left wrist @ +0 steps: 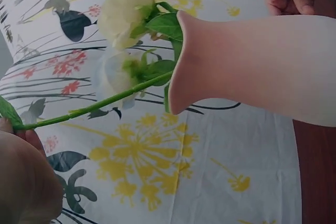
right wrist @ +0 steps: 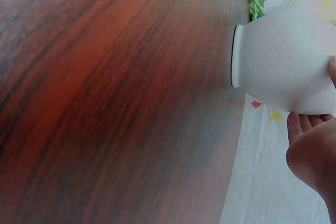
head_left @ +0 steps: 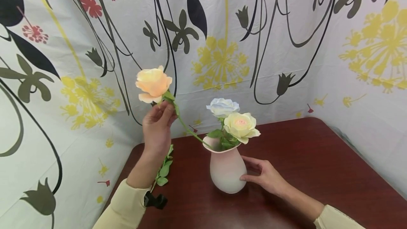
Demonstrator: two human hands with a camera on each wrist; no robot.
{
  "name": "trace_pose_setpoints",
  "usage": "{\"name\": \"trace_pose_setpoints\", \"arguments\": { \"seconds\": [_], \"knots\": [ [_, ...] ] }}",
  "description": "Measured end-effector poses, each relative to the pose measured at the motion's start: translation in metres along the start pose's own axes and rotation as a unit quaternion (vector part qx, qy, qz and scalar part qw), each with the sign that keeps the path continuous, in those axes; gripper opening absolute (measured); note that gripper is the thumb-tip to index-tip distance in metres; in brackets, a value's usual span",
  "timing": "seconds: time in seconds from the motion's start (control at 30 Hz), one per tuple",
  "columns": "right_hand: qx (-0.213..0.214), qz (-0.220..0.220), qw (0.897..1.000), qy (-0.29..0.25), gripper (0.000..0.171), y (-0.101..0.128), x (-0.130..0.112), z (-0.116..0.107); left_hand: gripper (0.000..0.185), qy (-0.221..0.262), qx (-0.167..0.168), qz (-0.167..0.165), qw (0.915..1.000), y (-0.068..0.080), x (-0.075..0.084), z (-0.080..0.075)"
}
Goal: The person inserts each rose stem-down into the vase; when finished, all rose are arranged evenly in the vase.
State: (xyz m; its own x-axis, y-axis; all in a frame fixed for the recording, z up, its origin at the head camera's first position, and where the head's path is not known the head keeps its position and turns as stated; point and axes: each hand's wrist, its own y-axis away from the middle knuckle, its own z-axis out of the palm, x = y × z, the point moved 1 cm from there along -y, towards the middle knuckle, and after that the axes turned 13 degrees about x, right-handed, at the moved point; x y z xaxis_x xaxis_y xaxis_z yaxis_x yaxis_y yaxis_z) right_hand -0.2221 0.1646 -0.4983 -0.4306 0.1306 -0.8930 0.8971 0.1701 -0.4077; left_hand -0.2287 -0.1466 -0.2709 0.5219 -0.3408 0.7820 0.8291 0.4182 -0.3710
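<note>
In the head view my left hand (head_left: 158, 126) pinches a peach rose (head_left: 153, 83) by its stem, just under the bloom. Its green stem (left wrist: 100, 106) slants down, and the lower end goes inside the mouth of a pale pink and white vase (head_left: 227, 172). My right hand (head_left: 265, 176) holds the vase's lower right side, thumb in front and fingers behind. A pale blue rose (head_left: 223, 107) and a cream rose (head_left: 241, 127) stand in the vase. The right wrist view shows the right hand (right wrist: 315, 156) against the vase's rounded body (right wrist: 286, 59).
Another leafy green stem (head_left: 164, 169) lies on the dark red-brown table (head_left: 286, 151), left of the vase and partly behind the left forearm. A white flower-printed cloth (head_left: 286, 56) hangs behind and beside the table. A black strap (head_left: 155, 200) sits on the left wrist.
</note>
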Motion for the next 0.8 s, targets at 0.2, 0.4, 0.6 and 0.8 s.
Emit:
{"name": "trace_pose_setpoints", "arguments": {
  "seconds": [0.2, 0.4, 0.6, 0.8],
  "knots": [
    [0.007, 0.003, 1.0, 0.003, 0.068, 0.0, 0.0, -0.001, 0.024, -0.035, -0.057, 0.041, 0.9969, 0.01, -0.014, 0.005],
    [0.008, 0.006, 1.0, 0.0, 0.068, 0.0, 0.0, -0.001, 0.026, -0.068, -0.119, 0.075, 0.9878, 0.022, -0.028, 0.007],
    [0.008, 0.002, 1.0, 0.0, 0.068, 0.0, 0.001, 0.0, 0.02, -0.096, -0.157, 0.083, 0.9794, 0.034, -0.038, 0.006],
    [0.009, 0.005, 1.0, -0.002, 0.069, 0.0, 0.003, 0.001, 0.028, -0.133, -0.197, 0.117, 0.9642, 0.043, -0.046, 0.006]
  ]
}}
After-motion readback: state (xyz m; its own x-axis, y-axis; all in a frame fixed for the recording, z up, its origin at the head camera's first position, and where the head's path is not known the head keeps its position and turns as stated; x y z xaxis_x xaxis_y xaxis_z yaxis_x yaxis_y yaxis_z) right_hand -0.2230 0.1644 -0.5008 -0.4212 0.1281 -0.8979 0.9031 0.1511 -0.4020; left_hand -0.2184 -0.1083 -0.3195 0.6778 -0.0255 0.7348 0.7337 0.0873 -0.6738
